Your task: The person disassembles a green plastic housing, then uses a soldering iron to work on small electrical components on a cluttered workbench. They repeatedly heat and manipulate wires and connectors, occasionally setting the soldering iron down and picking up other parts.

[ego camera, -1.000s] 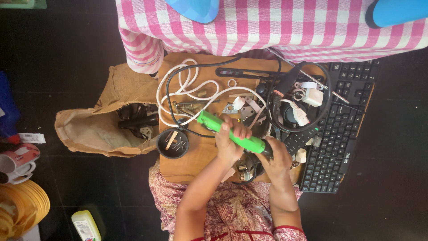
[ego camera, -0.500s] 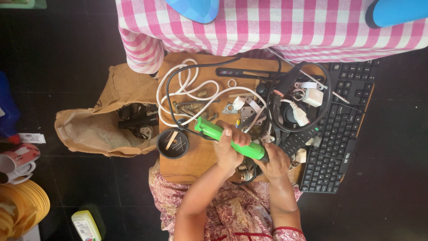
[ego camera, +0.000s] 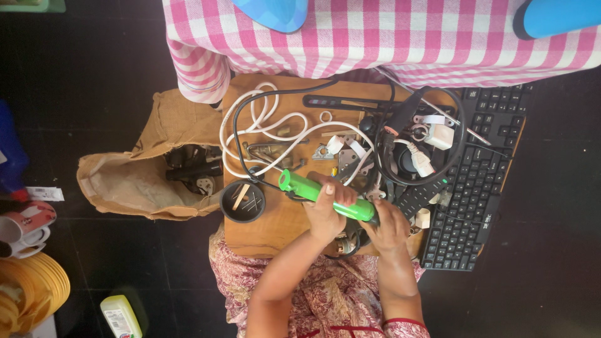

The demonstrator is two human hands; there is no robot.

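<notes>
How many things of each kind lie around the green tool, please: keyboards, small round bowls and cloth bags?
Black keyboard: 1
Round black bowl: 1
Brown cloth bag: 1
Total: 3
The left hand holds the green tool.

Glossy green plastic on tool (ego camera: 322, 195). Smooth varnished wood, warm brown: table (ego camera: 282, 222). Matt black plastic keyboard (ego camera: 476, 188). Coarse tan cloth bag (ego camera: 134, 181), rough weave. Soft checked pink-and-white cloth (ego camera: 375, 37). Smooth white rubbery cable (ego camera: 263, 125). Dull grey metal bracket (ego camera: 324, 152).
</notes>
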